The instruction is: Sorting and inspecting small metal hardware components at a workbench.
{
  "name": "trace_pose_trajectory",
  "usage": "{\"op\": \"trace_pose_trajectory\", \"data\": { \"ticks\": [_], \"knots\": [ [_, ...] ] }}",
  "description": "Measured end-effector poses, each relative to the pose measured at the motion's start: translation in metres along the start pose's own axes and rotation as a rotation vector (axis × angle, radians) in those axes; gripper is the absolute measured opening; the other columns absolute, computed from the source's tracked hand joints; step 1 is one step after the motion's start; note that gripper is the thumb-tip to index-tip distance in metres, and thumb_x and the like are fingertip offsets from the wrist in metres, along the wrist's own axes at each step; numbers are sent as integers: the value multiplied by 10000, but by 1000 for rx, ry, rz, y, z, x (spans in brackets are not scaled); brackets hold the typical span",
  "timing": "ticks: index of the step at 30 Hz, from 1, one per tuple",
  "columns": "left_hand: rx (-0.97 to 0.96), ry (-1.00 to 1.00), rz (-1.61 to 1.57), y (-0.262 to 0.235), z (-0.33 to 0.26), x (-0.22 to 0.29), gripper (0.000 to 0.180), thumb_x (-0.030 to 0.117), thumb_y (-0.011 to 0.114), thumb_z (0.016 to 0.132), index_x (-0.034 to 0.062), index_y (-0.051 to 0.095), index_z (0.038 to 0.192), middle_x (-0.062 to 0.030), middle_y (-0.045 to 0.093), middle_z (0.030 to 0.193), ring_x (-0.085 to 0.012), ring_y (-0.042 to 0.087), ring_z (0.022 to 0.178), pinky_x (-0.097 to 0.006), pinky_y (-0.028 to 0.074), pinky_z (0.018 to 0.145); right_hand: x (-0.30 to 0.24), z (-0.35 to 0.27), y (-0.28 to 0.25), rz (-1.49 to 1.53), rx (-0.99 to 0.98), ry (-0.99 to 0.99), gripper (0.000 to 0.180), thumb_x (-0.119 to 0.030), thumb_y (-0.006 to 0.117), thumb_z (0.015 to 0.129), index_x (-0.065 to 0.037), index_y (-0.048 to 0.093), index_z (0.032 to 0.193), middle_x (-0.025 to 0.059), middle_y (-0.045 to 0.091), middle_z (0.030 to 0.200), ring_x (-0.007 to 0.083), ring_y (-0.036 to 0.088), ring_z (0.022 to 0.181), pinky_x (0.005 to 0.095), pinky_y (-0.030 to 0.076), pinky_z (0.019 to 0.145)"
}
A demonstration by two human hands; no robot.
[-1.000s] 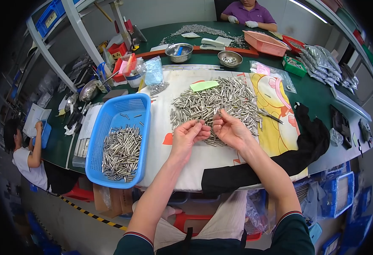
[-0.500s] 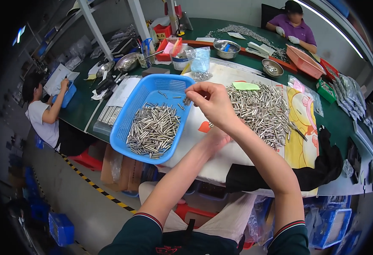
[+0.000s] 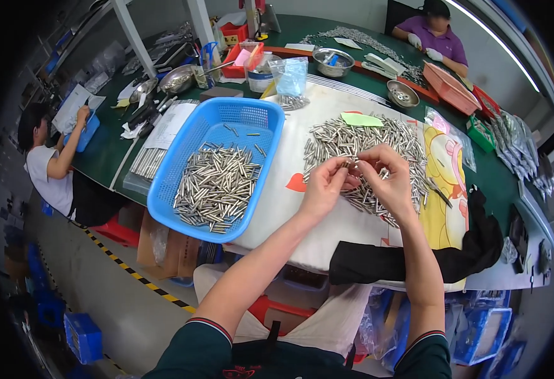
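Note:
Over the near part of a pile of short silvery metal pins (image 3: 390,145), my two hands meet. My left hand (image 3: 325,189) is closed in a pinch, with small shiny metal pins at its fingertips. Thumb and fingers of my right hand (image 3: 388,180) close on the same spot; the exact number of pins there is hidden. To the left stands a blue plastic basket (image 3: 157,211) with many similar metal pins (image 3: 217,186) lying loose in it. A pale green paper slip (image 3: 362,119) rests on the far side of the pile.
Tweezers (image 3: 440,192) lie right of the pile, near a black cloth sleeve (image 3: 371,262). Metal bowls (image 3: 333,62), a bagged blue item (image 3: 291,76) and a red bin (image 3: 242,60) stand beyond. One person (image 3: 438,38) works at far right, another (image 3: 53,151) at left.
My right hand has moved from the blue basket's right rim back to the pile, joining my left hand. The pins it held over the basket are no longer seen there. The view has shifted slightly.

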State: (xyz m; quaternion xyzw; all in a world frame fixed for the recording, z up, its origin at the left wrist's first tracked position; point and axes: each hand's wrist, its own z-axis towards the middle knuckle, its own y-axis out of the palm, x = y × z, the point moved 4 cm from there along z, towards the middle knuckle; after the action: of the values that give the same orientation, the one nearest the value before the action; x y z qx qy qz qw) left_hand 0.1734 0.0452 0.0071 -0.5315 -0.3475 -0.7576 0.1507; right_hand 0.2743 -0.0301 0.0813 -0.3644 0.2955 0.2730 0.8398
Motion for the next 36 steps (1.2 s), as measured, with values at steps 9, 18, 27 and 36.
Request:
{"op": "trace_pose_trajectory", "data": {
  "ticks": [9, 18, 27, 36],
  "knots": [
    [-25, 49, 26, 8, -3, 2, 243, -8, 404, 919, -39, 458, 1154, -106, 604, 956, -134, 621, 784, -259, 531, 725, 9, -19, 8, -69, 91, -28, 177, -30, 618, 759, -5, 635, 933, 99, 590, 790, 211, 603, 666, 288, 478, 556],
    [-143, -80, 140, 11, -8, -4, 378, 14, 395, 925, -14, 319, 1294, -129, 602, 953, -160, 631, 811, -271, 526, 731, 25, -18, 3, -2, -92, 170, 85, -38, 610, 778, 27, 641, 823, 71, 594, 723, 131, 554, 627, 258, 444, 566],
    [-240, -128, 172, 14, -10, -4, 471, 18, 404, 925, 22, 237, 1365, -139, 605, 977, -186, 635, 841, -293, 523, 770, 27, -18, 1, 178, -273, 292, 134, -57, 606, 792, 35, 633, 886, 41, 602, 707, 84, 555, 644, 244, 457, 585],
    [-126, 350, 510, 14, -14, 8, 517, -11, 422, 887, 57, 265, 1375, -122, 641, 868, -160, 640, 764, -262, 490, 696, 8, -12, -10, 205, -314, 158, 193, -88, 673, 736, -39, 666, 922, 18, 588, 846, 98, 539, 736, 227, 412, 612]
  ]
}}
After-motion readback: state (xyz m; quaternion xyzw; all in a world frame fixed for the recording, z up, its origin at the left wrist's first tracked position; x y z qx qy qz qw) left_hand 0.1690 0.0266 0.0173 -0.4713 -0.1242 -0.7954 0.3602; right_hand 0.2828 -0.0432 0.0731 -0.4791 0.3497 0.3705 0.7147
